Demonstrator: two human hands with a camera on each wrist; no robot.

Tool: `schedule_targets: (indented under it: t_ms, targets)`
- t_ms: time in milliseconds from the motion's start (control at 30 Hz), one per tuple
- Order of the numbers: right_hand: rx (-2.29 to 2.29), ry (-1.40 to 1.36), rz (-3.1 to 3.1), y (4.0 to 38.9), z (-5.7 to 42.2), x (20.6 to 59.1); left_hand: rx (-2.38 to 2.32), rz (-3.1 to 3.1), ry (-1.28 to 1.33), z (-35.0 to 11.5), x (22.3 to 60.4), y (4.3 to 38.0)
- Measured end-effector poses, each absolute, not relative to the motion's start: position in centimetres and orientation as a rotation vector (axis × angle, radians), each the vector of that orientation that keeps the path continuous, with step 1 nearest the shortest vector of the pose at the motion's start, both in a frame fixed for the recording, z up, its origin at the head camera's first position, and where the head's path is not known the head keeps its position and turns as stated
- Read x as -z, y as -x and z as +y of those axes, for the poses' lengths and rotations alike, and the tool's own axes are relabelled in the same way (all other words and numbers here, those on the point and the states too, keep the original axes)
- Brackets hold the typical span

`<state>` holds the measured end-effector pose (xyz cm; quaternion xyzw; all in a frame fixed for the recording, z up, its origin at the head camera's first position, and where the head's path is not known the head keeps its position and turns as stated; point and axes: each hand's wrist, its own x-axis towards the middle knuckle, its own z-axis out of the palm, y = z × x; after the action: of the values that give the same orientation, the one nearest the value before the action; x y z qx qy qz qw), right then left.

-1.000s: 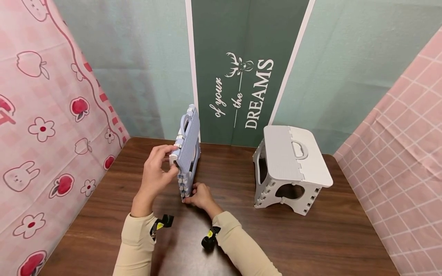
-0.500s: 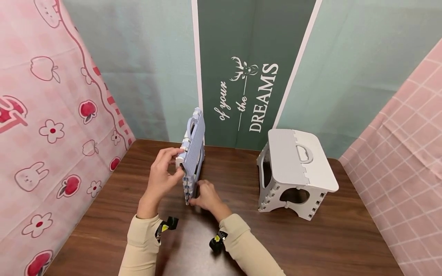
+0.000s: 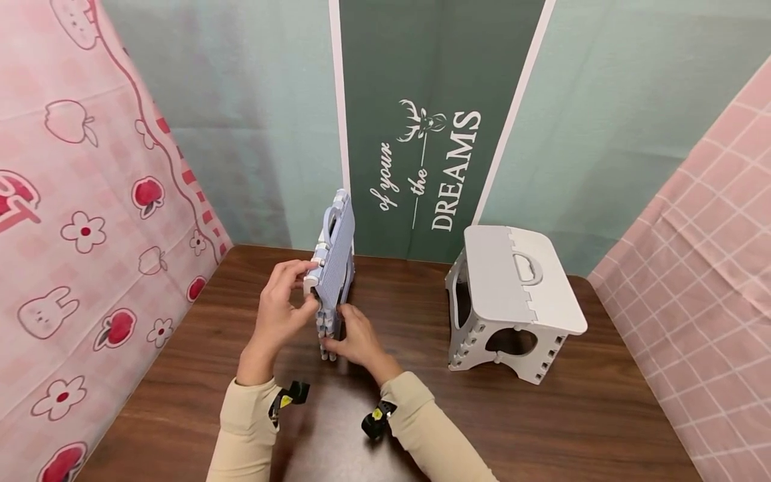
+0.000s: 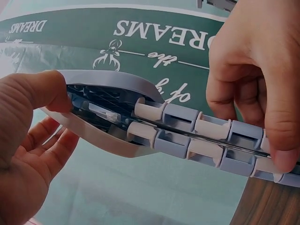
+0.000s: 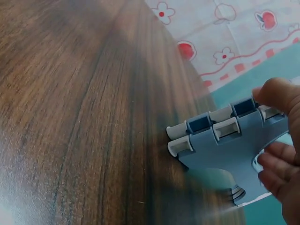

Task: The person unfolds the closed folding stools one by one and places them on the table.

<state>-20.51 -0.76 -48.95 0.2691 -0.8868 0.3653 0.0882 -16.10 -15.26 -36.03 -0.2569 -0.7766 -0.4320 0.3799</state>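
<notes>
A folded blue-and-white step stool [image 3: 340,258] stands on edge on the wooden table, its handle loop facing up and left. My left hand [image 3: 277,314] grips its near top corner. In the left wrist view, that hand's thumb [image 4: 51,91] lies at the gap between the stool's two top panels, with fingers beneath. Lower down, my right hand [image 3: 361,338] holds the near hinged edge. The right wrist view shows its thumb [image 5: 272,93] on the hinge edge and its fingers [image 5: 276,168] at the leg panel's cutout. The far side of the stool is hidden.
A grey-and-white folding stool [image 3: 494,281] stands unfolded on the table [image 3: 397,294] to the right. Behind the table hangs a green curtain [image 3: 259,134] with lettering. Pink patterned cloths flank the table on the left [image 3: 84,268] and right [image 3: 693,268].
My right hand has slid up the stool's near edge from its bottom corner. My left hand keeps its grip on the top corner. The view has shifted slightly.
</notes>
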Motion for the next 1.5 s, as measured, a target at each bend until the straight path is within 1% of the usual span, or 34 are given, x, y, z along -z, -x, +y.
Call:
schedule_targets:
  t_ms: [233,500,767,1233,1500]
  targets:
    - [-1.234,-0.879,-2.464,21.4,-0.5,50.1,1.130,-1.983,0.675,-15.2,36.0,16.0]
    - [-1.185,-0.888,-2.453,21.6,-0.5,50.5,1.164,-2.009,0.669,-15.0,36.0,15.6]
    - [-1.073,-0.913,-2.489,21.5,-0.8,49.9,1.204,-1.979,0.666,-15.1,36.5,15.5]
    - [-1.030,-0.938,-2.523,21.5,-0.7,49.7,1.360,-2.021,0.622,-15.8,39.6,15.4]
    - [-1.030,-0.941,-2.533,21.6,-0.5,49.8,1.378,-2.157,0.587,-16.6,41.0,15.6]
